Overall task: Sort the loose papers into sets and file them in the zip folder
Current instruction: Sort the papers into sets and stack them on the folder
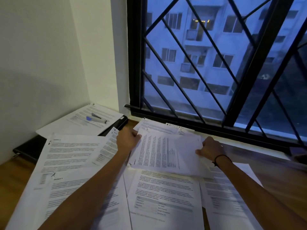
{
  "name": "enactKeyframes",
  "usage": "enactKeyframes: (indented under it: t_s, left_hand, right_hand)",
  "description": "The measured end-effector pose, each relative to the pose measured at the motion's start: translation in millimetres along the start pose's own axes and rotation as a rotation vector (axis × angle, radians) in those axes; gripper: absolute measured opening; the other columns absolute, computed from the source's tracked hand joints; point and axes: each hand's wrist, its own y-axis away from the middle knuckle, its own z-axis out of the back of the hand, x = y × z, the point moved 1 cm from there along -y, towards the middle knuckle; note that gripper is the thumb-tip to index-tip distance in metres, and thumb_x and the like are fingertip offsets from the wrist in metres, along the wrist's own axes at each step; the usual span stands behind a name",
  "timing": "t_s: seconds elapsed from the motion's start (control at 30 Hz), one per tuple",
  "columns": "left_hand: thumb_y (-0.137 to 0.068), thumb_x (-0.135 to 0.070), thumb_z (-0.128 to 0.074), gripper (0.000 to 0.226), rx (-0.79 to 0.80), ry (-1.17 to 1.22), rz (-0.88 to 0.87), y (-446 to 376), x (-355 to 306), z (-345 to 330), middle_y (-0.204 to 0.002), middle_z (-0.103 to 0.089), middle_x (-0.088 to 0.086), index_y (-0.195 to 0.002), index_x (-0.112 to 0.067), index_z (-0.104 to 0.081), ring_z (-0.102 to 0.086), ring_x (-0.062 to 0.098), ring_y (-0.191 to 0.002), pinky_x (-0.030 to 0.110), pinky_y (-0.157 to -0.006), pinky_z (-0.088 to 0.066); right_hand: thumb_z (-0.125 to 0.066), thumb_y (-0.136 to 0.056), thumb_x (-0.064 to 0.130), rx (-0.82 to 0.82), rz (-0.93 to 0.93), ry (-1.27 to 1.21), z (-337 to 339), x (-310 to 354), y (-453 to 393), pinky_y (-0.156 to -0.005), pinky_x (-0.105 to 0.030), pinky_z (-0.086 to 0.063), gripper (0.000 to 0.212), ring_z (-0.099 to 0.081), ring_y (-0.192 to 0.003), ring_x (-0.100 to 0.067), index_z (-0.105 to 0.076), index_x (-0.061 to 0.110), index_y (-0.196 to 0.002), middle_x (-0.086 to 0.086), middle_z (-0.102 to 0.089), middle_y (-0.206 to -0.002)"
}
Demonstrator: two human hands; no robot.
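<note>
Both hands grasp one set of printed sheets [163, 151], turned sideways and lifted a little above the other papers. The left hand [128, 138] grips its far-left edge; the right hand [210, 149], with a dark cord at the wrist, pinches its right edge with the thumb on top. Below and around it loose papers [164, 193] overlap across the wooden tabletop [13, 176], some clipped at a corner. Far left, by the wall, lies the black zip folder [28, 151], carrying more sheets and a blue-capped pen [96, 119]. A barred window [216, 63] stands beyond.
</note>
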Motion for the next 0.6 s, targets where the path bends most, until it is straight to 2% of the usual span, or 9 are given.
enactKeyframes:
  t_s: [0.07, 0.13, 0.2, 0.27, 0.3, 0.37, 0.43, 0.53, 0.6]
  left_hand:
    - [-0.082, -0.025, -0.085, 0.018, -0.057, 0.144, 0.045, 1.7, 5.1, 1.3, -0.095, -0.079, 0.003, -0.094, -0.012, -0.083, -0.071, 0.021, -0.091, 0.031, -0.088, -0.053]
    - [-0.08, -0.022, -0.087, 0.015, -0.074, 0.232, 0.071, 2.6, 8.8, 2.5, -0.095, -0.079, 0.001, -0.092, -0.014, -0.083, -0.071, 0.015, -0.089, 0.029, -0.088, -0.052]
    - [-0.078, -0.02, -0.088, 0.01, -0.06, 0.279, 0.097, 1.2, 10.6, 1.6, -0.09, -0.079, -0.003, -0.086, -0.017, -0.084, -0.07, 0.01, -0.085, 0.032, -0.091, -0.055]
    - [-0.077, -0.02, -0.088, 0.007, -0.061, 0.291, 0.11, 0.4, 10.9, 1.3, -0.087, -0.079, -0.006, -0.083, -0.02, -0.084, -0.071, 0.009, -0.083, 0.033, -0.091, -0.057]
    - [-0.078, -0.02, -0.087, 0.006, -0.065, 0.289, 0.115, 1.0, 10.7, 1.4, -0.086, -0.079, -0.007, -0.083, -0.02, -0.084, -0.071, 0.009, -0.083, 0.033, -0.09, -0.058]
    - [-0.079, -0.019, -0.083, 0.004, -0.07, 0.281, 0.118, 1.8, 11.5, 0.8, -0.085, -0.079, -0.008, -0.083, -0.02, -0.084, -0.072, 0.009, -0.083, 0.034, -0.089, -0.06]
    - [-0.08, -0.018, -0.081, 0.005, -0.083, 0.26, 0.106, 2.7, 13.6, 0.1, -0.085, -0.079, -0.008, -0.082, -0.021, -0.084, -0.072, 0.01, -0.081, 0.032, -0.087, -0.06]
    - [-0.081, -0.017, -0.079, 0.006, -0.102, 0.246, 0.085, 5.6, 14.1, 1.7, -0.083, -0.079, -0.007, -0.083, -0.02, -0.084, -0.071, 0.007, -0.075, 0.027, -0.078, -0.059]
    - [-0.082, -0.016, -0.077, 0.008, -0.103, 0.238, 0.078, 8.0, 12.1, 1.7, -0.082, -0.079, -0.006, -0.084, -0.02, -0.084, -0.069, 0.005, -0.072, 0.024, -0.075, -0.058]
  right_hand:
    - [-0.084, -0.078, 0.037, -0.003, -0.002, 0.021, 1.1, -0.8, -2.0, -0.077, -0.034, -0.051, 0.063, -0.063, -0.096, -0.029, -0.05, 0.004, -0.121, -0.013, -0.065, -0.111]
    - [-0.085, -0.077, 0.04, -0.003, -0.004, 0.07, 1.1, -2.1, -5.9, -0.077, -0.034, -0.052, 0.067, -0.062, -0.093, -0.028, -0.05, 0.004, -0.121, -0.013, -0.064, -0.108]
    - [-0.087, -0.074, 0.042, 0.013, -0.033, 0.102, 3.3, -0.5, -9.8, -0.084, -0.039, -0.054, 0.078, -0.063, -0.1, -0.032, -0.046, 0.002, -0.127, -0.016, -0.063, -0.114]
    - [-0.087, -0.073, 0.045, 0.023, -0.053, 0.207, 7.7, 9.0, -9.3, -0.093, -0.044, -0.052, 0.095, -0.059, -0.113, -0.037, -0.035, 0.002, -0.139, -0.02, -0.06, -0.124]
    - [-0.086, -0.074, 0.043, -0.012, -0.053, 0.262, 9.3, 15.8, -10.0, -0.096, -0.047, -0.05, 0.096, -0.055, -0.119, -0.039, -0.032, 0.005, -0.142, -0.02, -0.058, -0.128]
    - [-0.082, -0.079, 0.033, -0.152, 0.008, 0.282, 15.5, 38.0, -6.8, -0.093, -0.052, -0.052, 0.078, -0.05, -0.124, -0.041, -0.037, 0.011, -0.139, -0.019, -0.055, -0.13]
    - [-0.082, -0.082, 0.027, -0.251, 0.213, 0.174, 18.5, 65.7, -9.5, -0.087, -0.049, -0.056, 0.056, -0.058, -0.113, -0.038, -0.051, 0.012, -0.125, -0.016, -0.062, -0.119]
    - [-0.079, -0.084, 0.018, -0.157, 0.462, -0.114, 16.9, 120.7, -11.2, -0.078, -0.042, -0.058, 0.02, -0.067, -0.083, -0.028, -0.061, 0.02, -0.091, -0.004, -0.067, -0.085]
    - [-0.075, -0.086, 0.014, -0.063, 0.578, -0.21, 12.0, 161.7, -13.7, -0.078, -0.042, -0.058, 0.017, -0.066, -0.076, -0.022, -0.061, 0.022, -0.083, -0.001, -0.065, -0.076]
